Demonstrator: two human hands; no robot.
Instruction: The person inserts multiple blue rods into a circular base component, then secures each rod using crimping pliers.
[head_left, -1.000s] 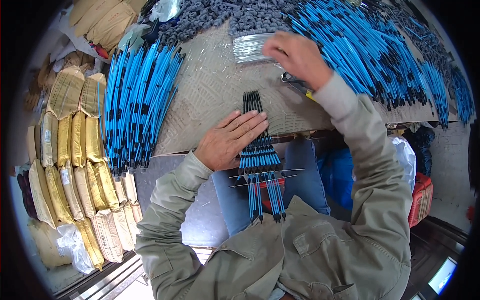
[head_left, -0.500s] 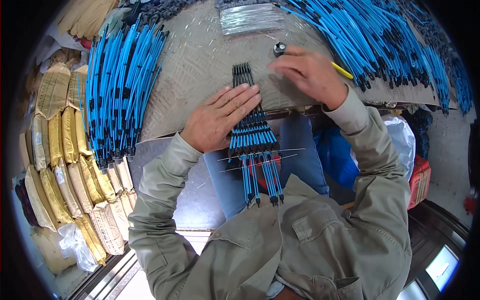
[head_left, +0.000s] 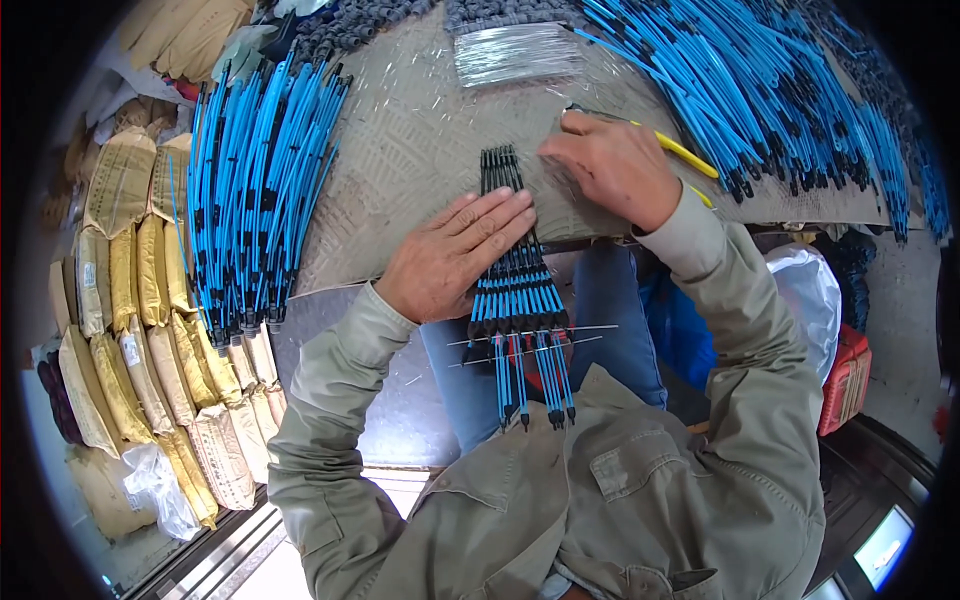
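The left hand (head_left: 452,254) lies palm down across the fan (head_left: 516,299) of blue and black rods, its fingers straight, side by side and curled around nothing, with the fingertips over the fan's narrow part. The fan's black far ends sit close together on the table (head_left: 400,165), beyond that hand; its rods spread as they come over the table's edge, above the legs (head_left: 612,315), and the near tips reach the shirt (head_left: 510,480). Two thin wires (head_left: 595,328) cross the wide part (one sits a little nearer the body than the other). The right hand (head_left: 628,172) is over the table to the right of the fan, apart from it, fingers bent and pointing left; whether they grip anything I cannot tell. Just beside and partly beneath it is a tool (head_left: 678,152) with yellow handles, mostly hidden by the hand. Farther back on the table lies a bundle (head_left: 518,55) of silvery wires, with grey parts (head_left: 510,13) behind it. A stack (head_left: 262,190) of blue rods stretches along the left, and a larger heap (head_left: 725,95) covers the right. Sacks (head_left: 125,275), tan and yellow, are piled at far left, and a red box (head_left: 845,385) stands at right.
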